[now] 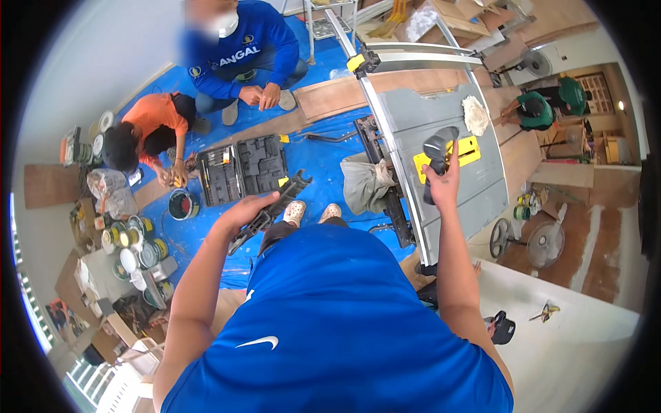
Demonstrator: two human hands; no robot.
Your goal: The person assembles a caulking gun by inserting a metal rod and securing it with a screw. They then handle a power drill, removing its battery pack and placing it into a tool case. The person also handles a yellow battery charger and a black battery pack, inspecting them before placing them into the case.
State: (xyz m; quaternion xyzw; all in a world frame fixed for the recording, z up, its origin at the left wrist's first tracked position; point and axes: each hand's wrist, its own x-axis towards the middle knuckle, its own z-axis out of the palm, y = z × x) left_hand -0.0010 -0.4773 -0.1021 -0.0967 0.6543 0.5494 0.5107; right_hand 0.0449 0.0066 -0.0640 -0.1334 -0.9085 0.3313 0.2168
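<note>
My left hand (246,212) is closed around a long black ribbed part with a forked end (289,186), held slanted above the blue floor sheet. My right hand (446,180) reaches over a table saw (406,110) with a grey top and silver rails. Its fingers wrap round a black curved tool (438,144), whose exact kind I cannot make out. Just beside and under that tool lies a yellow insert plate (470,149) set in the saw top. A pale crumpled lump (475,115) rests farther back on the top.
An open black tool case (261,162) and a bucket (183,205) stand on the blue sheet (317,172). A person in orange (162,120) crouches left; one in blue (251,48) sits ahead. People in green (537,110) are far right. Paint cans (141,251) crowd the left.
</note>
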